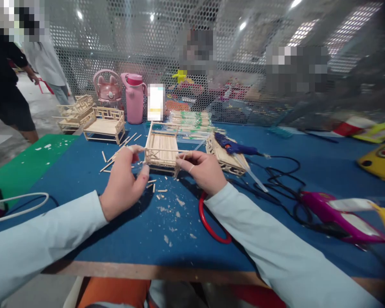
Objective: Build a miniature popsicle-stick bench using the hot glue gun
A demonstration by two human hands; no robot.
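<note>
A miniature bench (162,147) built of thin wooden sticks stands on the blue table between my hands. My left hand (125,182) curls around its near left corner, thumb low and index finger higher. My right hand (205,171) pinches at the near right corner, beside the leg; whether a separate stick is between those fingertips is hard to see. Loose sticks (115,154) and short offcuts (160,191) lie left of and in front of the bench. Right of it, a blue glue gun (232,145) rests on another stick piece (227,160).
Finished stick benches (104,124) stand back left, near a pink flask (134,100). Bundled sticks (191,122) lie behind. A red ring (211,224) is under my right wrist. Black cables (276,192) and a purple tool (336,214) lie right. A perforated metal screen (115,47) closes the back.
</note>
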